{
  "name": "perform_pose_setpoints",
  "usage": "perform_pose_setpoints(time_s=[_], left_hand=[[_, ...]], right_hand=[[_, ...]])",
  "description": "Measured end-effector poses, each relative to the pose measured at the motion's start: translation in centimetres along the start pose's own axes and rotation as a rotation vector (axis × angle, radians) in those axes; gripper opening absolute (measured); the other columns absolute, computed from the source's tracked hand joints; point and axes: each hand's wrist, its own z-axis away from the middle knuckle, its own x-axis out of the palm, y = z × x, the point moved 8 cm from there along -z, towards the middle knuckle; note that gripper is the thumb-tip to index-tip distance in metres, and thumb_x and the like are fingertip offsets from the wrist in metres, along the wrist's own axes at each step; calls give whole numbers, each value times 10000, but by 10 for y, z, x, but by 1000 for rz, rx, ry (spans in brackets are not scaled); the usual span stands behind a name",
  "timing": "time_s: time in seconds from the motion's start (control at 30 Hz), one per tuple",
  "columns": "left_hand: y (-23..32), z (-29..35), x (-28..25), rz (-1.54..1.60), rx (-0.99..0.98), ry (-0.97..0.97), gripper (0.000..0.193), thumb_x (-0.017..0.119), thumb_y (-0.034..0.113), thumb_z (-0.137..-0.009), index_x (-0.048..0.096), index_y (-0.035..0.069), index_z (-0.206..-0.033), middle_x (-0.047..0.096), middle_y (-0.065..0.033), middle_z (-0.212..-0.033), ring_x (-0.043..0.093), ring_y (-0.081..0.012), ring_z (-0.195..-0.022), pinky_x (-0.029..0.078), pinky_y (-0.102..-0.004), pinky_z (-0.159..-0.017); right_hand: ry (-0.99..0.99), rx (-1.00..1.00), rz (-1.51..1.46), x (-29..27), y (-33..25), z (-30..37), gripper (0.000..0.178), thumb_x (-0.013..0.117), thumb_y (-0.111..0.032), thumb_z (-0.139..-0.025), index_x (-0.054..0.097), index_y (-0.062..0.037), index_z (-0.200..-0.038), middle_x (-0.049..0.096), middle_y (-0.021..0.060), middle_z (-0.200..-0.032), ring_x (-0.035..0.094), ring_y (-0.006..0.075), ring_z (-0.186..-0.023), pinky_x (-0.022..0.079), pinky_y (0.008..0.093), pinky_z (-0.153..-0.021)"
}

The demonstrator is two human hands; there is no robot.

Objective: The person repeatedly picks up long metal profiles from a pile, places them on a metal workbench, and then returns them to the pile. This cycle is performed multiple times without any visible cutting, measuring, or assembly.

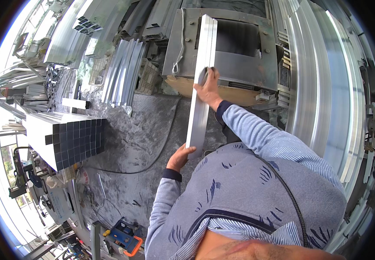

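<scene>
A long, pale aluminium profile with a groove along its face lies lengthwise in front of me. Its far end rests over a grey metal bench with a dark rectangular opening. My right hand is closed around the profile near its middle. A dark rounded shape shows by those fingertips; I cannot make out what it is. At the near end, my left hand grips the profile with the thumb over its edge; its other fingers are partly hidden.
To the left stands a stack of square tubes with dark open ends. Silver channels lean beside a plastic crate. A black cable curves across the grey floor. Long profiles line the right. A blue-orange toolbox sits lower left.
</scene>
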Motion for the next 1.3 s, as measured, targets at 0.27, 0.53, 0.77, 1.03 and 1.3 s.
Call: perform_pose_setpoints(time_s=[0.27,0.53,0.77,1.03,1.3], left_hand=[[190,-142,67,-668,142,231,686,842,431,-858,589,-35,-1293,728,-149,-1071,749,-285,-912,626,-418,-811],[263,-177,111,-1338,212,661,806,917,412,-763,511,-81,-1255,765,-354,-1132,777,-486,-1062,628,-525,-950],[159,-124,70,-1316,232,700,770,935,376,-771,483,-35,-1239,727,-316,-1150,754,-505,-1052,633,-553,-923],[22,-49,28,-1261,194,684,758,942,360,-783,466,-32,-1224,691,-321,-1144,735,-515,-1037,617,-565,-903],[-55,13,-4,-1212,150,708,732,944,359,-796,476,-29,-1204,688,-338,-1135,728,-539,-1040,603,-581,-890]], right_hand=[[-2,301,-630,-33,66,-183,748,694,-277,-951,507,89,-1575,641,318,-1457,623,379,-1350,464,423,-1202],[-46,-203,659,-2,14,-225,889,741,-477,-864,544,2,-1587,476,257,-1623,356,444,-1574,332,562,-1289],[-16,-265,605,5,-7,-105,856,766,-352,-843,505,35,-1560,403,283,-1656,322,482,-1590,346,591,-1266],[-183,-195,601,16,-11,49,910,746,-385,-899,416,54,-1624,262,289,-1732,190,502,-1647,265,633,-1309],[-353,-164,615,37,-7,150,1009,760,-486,-945,332,52,-1684,171,304,-1777,91,514,-1673,214,655,-1322]])
